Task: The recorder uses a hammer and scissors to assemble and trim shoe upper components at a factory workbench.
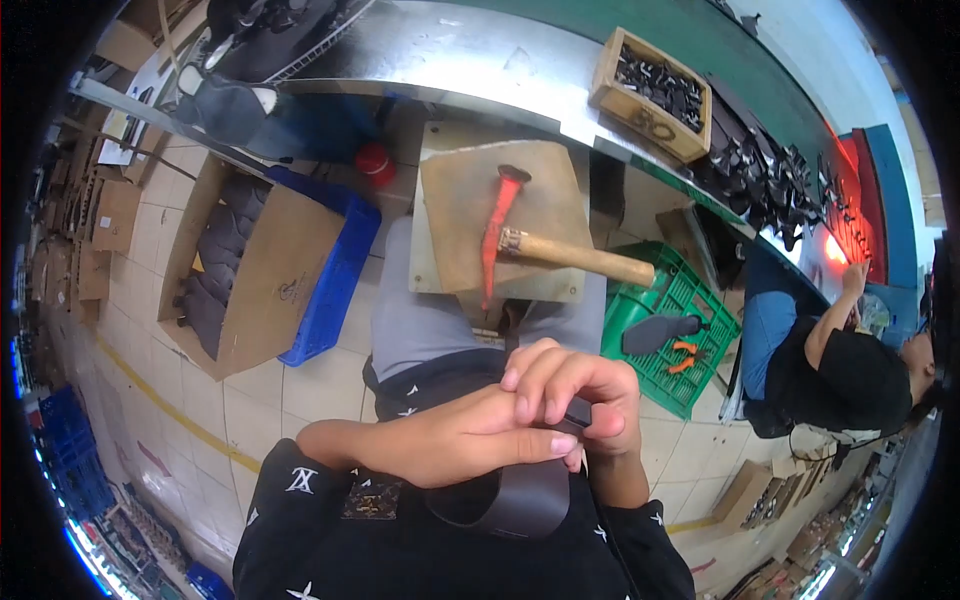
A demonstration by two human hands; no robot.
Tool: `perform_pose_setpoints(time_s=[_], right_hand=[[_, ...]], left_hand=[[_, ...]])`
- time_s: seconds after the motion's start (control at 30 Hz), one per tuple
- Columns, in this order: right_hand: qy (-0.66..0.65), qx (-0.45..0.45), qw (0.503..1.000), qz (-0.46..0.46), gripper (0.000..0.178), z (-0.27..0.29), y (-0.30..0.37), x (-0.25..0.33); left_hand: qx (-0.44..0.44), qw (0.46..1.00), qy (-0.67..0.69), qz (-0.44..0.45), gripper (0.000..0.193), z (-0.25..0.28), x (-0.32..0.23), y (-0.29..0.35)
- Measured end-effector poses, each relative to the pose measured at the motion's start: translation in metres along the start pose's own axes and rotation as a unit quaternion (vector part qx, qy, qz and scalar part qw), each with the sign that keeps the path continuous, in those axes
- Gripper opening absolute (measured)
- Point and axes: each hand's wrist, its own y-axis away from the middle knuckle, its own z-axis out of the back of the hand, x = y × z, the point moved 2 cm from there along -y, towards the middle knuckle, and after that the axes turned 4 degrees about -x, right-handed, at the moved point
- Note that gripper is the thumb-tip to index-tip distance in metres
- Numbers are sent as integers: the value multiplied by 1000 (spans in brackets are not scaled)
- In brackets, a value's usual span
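Observation:
Close to my body, both hands hold a dark brown, curved shoe sole (535, 500). A small squared dark end, which looks like its heel, sticks out between my fingers. My left hand (450, 430) lies across it, thumb pressed along the piece. My right hand (590, 390) curls its fingers around the squared end from above; part of the sole is hidden by both hands. Beyond them, a hammer with a red head (492, 235) and wooden handle rests on a brown board (455, 190) atop a small stand between my knees.
Right of my leg, a green crate (650, 375) carries a dark sole (655, 333) and orange-handled pliers (685, 357). Left stands a cardboard box (270, 270) of soles against a blue crate (350, 260). The bench holds a wooden box (655, 125) and loose dark heels (760, 180). A co-worker (840, 370) sits at right.

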Motion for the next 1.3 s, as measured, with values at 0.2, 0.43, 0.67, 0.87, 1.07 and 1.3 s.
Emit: perform_pose_setpoints(time_s=[0.2,0.43,0.67,0.87,1.07,1.3], right_hand=[[-31,-95,993,-67,63,-7,8,2],[-7,-24,1000,4,62,-1,16,10],[-59,-63,996,-21,59,-4,24,10],[-55,-7,998,5,57,9,24,13],[1,-85,995,51,45,5,20,21],[263,-86,958,77,25,24,34,42]], left_hand=[[32,997,22,63,40,-5,11,-4],[76,994,-66,35,40,-13,11,-4],[83,994,-15,75,41,-20,16,-6],[69,991,-94,64,40,-20,7,-13],[51,994,-58,80,40,-15,2,-18],[20,976,-216,2,42,-15,3,-36]])
